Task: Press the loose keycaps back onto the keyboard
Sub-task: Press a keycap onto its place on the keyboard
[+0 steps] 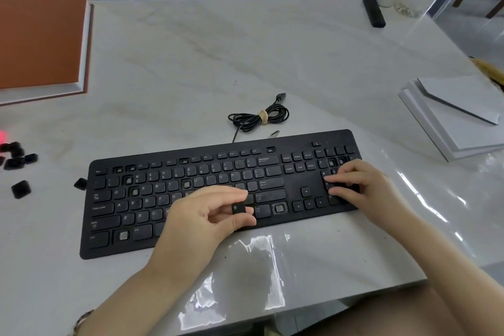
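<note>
I am watching the left hand (201, 221) hovering over the lower middle of the keyboard (300, 139), wrist bent inward, thumb and forefinger pinching a black keycap (239, 209) by its edges while the other fingers are curling loosely behind it. The cap is sitting just above the bottom rows, its printed face turned up towards me; the mark is looking like a 9, though I cannot be sure. The right hand (362, 185) is lying on the number pad at the keyboard's right end, knuckles raised and fingers bent so that the tips are resting on the keys, gripping nothing that I can see. Several bare sockets (279, 208) are showing across the board. The left hand is covering the keys from about V to the space bar, and the right hand is hiding most of the number pad, so I cannot tell which sockets there are filled. More loose keycaps (16, 155) are lying on the table (218, 63) well to the left, the heap being cut off by the frame edge, with a single cap (80, 183) just beside the keyboard's left end.
</note>
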`<state>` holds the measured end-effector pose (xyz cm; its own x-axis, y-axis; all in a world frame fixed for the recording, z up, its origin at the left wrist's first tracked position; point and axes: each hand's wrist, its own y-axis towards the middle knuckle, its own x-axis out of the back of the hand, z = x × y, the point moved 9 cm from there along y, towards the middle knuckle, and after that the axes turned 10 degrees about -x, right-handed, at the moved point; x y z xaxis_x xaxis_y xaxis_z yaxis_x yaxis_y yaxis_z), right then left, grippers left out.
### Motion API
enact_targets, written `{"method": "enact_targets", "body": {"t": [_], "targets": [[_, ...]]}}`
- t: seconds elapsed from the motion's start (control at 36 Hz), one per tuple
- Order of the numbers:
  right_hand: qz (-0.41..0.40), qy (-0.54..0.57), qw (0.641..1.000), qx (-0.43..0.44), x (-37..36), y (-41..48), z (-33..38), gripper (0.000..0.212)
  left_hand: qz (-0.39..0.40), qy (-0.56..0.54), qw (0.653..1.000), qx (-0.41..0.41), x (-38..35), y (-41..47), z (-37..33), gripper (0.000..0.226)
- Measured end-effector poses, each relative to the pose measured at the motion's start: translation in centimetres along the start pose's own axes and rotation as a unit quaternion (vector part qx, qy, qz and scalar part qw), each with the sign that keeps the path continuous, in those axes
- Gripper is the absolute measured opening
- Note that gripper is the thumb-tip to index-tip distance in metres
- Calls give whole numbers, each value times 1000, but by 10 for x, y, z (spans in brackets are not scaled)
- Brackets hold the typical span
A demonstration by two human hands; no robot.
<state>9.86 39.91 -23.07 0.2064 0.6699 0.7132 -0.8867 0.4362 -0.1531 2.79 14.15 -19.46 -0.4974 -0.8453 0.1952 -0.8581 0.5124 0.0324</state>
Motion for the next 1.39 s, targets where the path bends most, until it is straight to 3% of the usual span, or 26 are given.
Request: {"method": "enact_targets", "body": {"t": [0.25, 0.44, 0.56, 0.64, 0.78, 1.22, 1.28, 1.39], "targets": [[-5, -21, 1000, 14, 0, -1, 1, 24, 0, 77, 995, -58, 5, 2, -9, 23], [-18, 9, 1000, 17, 1, 1, -5, 33, -5, 110, 994, -16, 6, 0, 8, 24], [-29, -18, 999, 33, 0, 0, -7, 23, -32, 93, 995, 20, 11, -3, 20, 30], [-86, -81, 988, 98, 2, -9, 5, 8, -36, 71, 996, 33, 10, -4, 23, 23], [-183, -176, 948, 190, -1, -33, 17, 27, -50, 62, 996, 40, 12, -4, 23, 15], [-216, -215, 936, 177, -9, -41, 15, 37, -52, 36, 998, 0, 4, -1, 8, 24], [-215, -222, 935, 172, -9, -41, 15, 35, -52, 30, 998, -5, 3, -1, 7, 35], [-205, -202, 947, 143, -3, -36, 19, 31, -40, 27, 999, 4, -2, -1, 10, 36]]}}
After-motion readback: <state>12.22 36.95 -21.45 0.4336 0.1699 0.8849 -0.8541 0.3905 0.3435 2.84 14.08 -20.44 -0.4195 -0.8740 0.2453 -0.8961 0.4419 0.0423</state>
